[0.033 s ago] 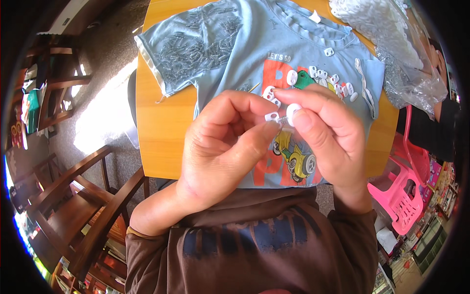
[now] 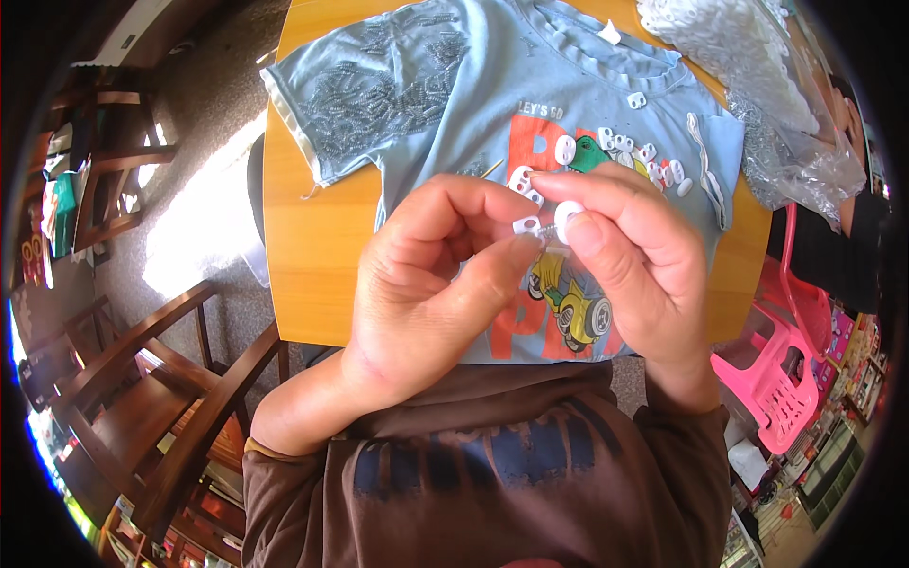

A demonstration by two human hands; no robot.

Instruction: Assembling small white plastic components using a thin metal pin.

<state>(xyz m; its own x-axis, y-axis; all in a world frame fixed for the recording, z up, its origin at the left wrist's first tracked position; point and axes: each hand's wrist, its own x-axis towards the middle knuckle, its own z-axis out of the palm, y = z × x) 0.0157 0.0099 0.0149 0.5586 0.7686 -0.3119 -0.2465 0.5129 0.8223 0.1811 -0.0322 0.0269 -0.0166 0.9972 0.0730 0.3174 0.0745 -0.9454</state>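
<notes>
Over a light blue T-shirt (image 2: 407, 180) spread on the table, both my hands work close together. My left hand (image 2: 431, 284) pinches a small white plastic piece with holes (image 2: 525, 225), like half of a cord lock, between thumb and fingers. Opposite it, my right hand (image 2: 634, 256) grips a rounded white plastic piece (image 2: 568, 220) between thumb and index finger. A thin metal spring (image 2: 547, 230) bridges the two pieces. Beyond my fingers, several white plastic pieces (image 2: 620, 142) lie scattered on the shirt's print. Many small springs (image 2: 379, 109) are heaped on the left sleeve.
The shirt covers much of a wooden table (image 2: 308, 275). A clear plastic bag (image 2: 739, 66) of white pieces stands at the far right. A pink plastic chair (image 2: 781, 379) is right of the table, and a dark wooden armchair (image 2: 161, 398) is at the left.
</notes>
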